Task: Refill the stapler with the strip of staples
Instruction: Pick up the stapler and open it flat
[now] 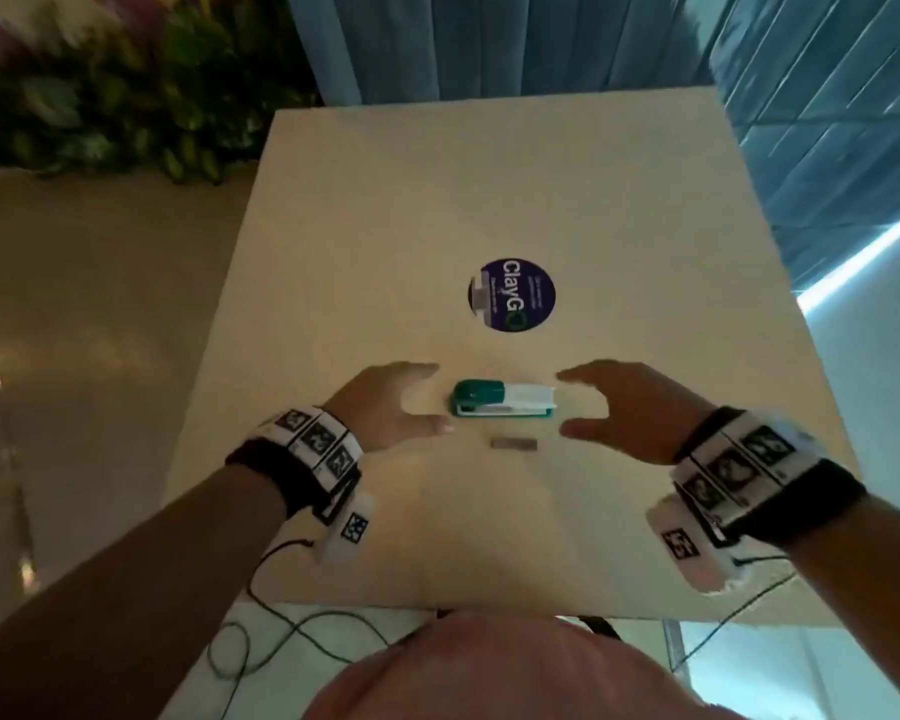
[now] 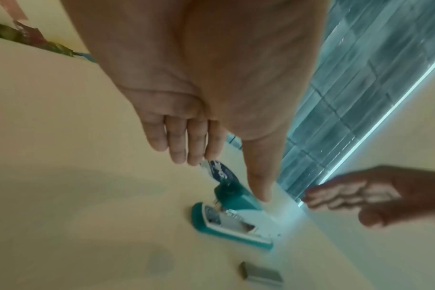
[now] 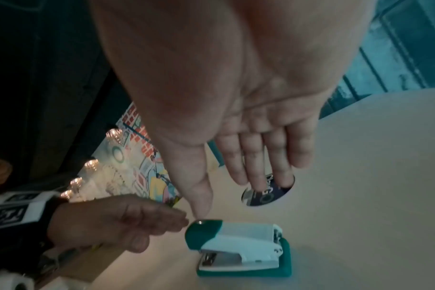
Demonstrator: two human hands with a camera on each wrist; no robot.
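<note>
— Head view first: we see the stapler, green and white, lying on the desk with its green end toward our left hand and its white end toward our right hand. Do we have hold of it?

— No. Both hands hover at its two ends, each with thumb and fingers spread apart and holding nothing. Neither touches the stapler from this angle.

— And the strip of staples?

— It lies flat on the desk just on our side of the stapler, apart from it and between our two hands.

— What do we get from the left wrist?

— Our fingers are straight and together, the thumb stretched out toward the stapler's green end; whether it touches, we cannot tell. The staples show at the bottom edge.

— From the right wrist?

— Our palm is open above the stapler, fingers extended over the round blue sticker, which sits on the desk beyond the stapler. Everything here is blurred.
</note>
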